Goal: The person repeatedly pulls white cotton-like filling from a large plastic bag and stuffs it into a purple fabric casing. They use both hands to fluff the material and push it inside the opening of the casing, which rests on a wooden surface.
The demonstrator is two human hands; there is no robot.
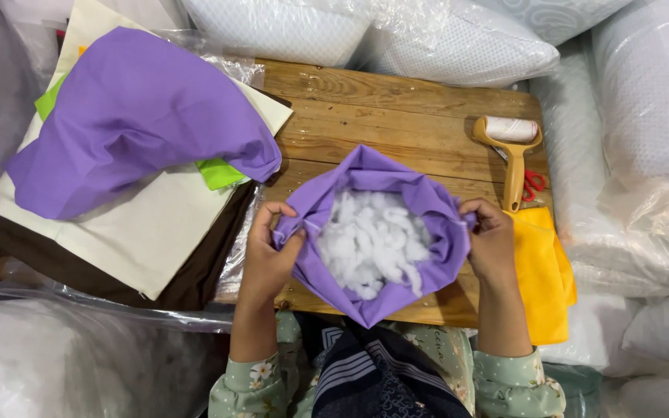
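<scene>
Over the wooden plank table [396, 116], your left hand [266, 251] and right hand [491, 244] pinched the rim of the purple fabric pillow cover [420, 197], its open mouth holding fluffy white fibre stuffing [369, 240].

The red scissors [533, 184] at three o'clock are mostly hidden by the lint roller [511, 155]. The stacked fabrics [118, 240] are covered at ten o'clock by purple cloth [133, 116].

Two purple covers [373, 224] [133, 116], one lint roller [511, 155], one scissors [534, 184], perhaps six bagged pillows [458, 42].
</scene>
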